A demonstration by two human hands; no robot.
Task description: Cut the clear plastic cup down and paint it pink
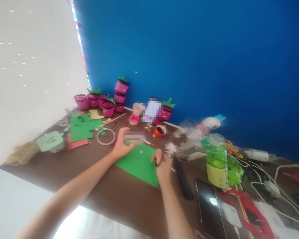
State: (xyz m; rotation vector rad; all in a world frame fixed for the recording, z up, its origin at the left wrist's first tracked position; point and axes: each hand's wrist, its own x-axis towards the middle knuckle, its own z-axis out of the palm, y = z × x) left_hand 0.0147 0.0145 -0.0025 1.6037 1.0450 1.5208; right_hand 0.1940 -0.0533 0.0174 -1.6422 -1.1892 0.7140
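A green sheet (pixel 139 162) lies flat on the brown table in front of me. My left hand (pixel 123 144) is over its far left corner, thumb and fingers spread apart. Between them, a clear, flat plastic piece (pixel 134 136) lies at the sheet's far edge; blur hides whether I touch it. My right hand (pixel 163 164) is at the sheet's right edge with its fingers curled. A dark loop like the handle of scissors (pixel 159 161) shows at those fingers; the blades cannot be made out.
Pink cups (pixel 108 109) with green leaf tops stand along the blue wall. To the left are a cut green sheet (pixel 82 127), a tape roll (pixel 106 136) and a pale green container (pixel 51 141). Rightward lie a black strip (pixel 183 179), phone (pixel 210 209), green bottle (pixel 216 166) and cables.
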